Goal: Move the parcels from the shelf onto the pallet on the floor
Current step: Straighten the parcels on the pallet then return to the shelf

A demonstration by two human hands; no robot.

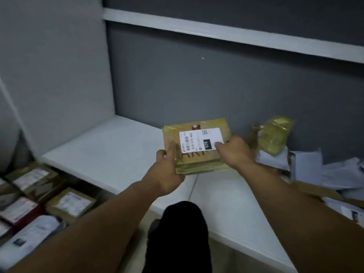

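The white shelf (94, 154) fills most of what's in front of me, with a dark grey back wall and a second white board (216, 34) above it. To the right, on the shelf, lies a loose heap of pale grey mailers (315, 170), too jumbled to count. One yellow-taped parcel (274, 136) stands tilted against the back wall beside them.

Down at the lower left, below the shelf's edge, I count at least four parcels lying flat: two brown boxes (71, 203) (31, 178), a reddish one (17, 209) and a white bag (29, 235). More at the edge are too blurred to count. A dark-clad knee (183, 233) pushes in at the bottom.

One flat brown parcel (197, 160), edged in yellow tape, is held over the middle of the shelf, label side up. Its long axis runs left to right along the shelf. Whether its underside touches the board I cannot tell.

The left grip (169, 168) holds the near left corner, thumb on top and fingers curled underneath. The right grip (234, 152) holds the right edge, one finger pressing on the top face.

The single white label (201, 140) has its print turned sideways, reading away from the person, with "070" in a black block.
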